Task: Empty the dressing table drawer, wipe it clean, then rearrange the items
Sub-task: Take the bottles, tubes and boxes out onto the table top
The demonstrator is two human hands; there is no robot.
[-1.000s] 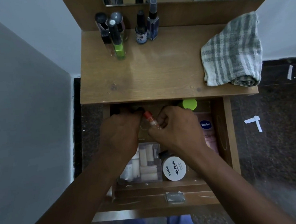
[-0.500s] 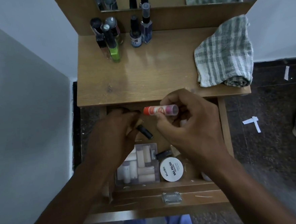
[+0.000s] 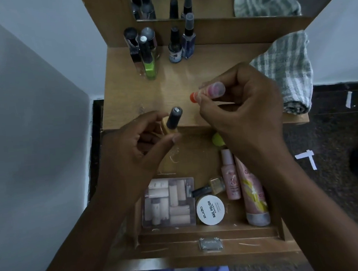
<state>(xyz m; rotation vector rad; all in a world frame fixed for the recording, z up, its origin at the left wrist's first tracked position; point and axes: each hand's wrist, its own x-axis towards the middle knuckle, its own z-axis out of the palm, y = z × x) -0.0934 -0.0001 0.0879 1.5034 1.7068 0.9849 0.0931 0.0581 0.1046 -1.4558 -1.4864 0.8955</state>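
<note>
Orange-capped lip balm tube is pinched in the right hand over the dressing table top; the left hand grips a black-capped nail polish bottle above the open drawer, far edge.

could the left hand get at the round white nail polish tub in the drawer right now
Probably not straight away: the left hand already holds a dark-capped bottle over the tabletop edge. The nail polish tub itself lies uncovered at the drawer front, nothing on top.
</note>
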